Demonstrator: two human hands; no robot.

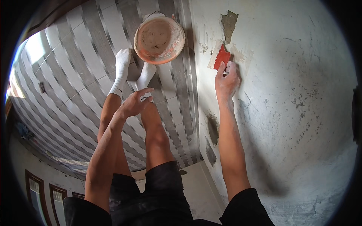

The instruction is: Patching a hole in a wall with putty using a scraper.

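Pinched in my right hand (228, 79) is a red plastic scraper (222, 57), its face against the pale wall (290, 75). Around the scraper lies a lighter smear of filler, just below a bare grey patch (229, 26) where the paint has come away. My left hand (135, 102) hangs in the air over my shin, fingers spread and nothing in them. A round bucket (159, 39), stained with pale and orange residue, stands on the floor beyond my feet; dried-looking material coats its inside.
Striped grey and white tiles (83, 56) cover the floor, which meets the wall along my right. My white-socked feet (122, 62) stand close to the bucket. Lower on the wall are more damaged dark patches (212, 129). Brown-framed windows (36, 192) show at the lower left.
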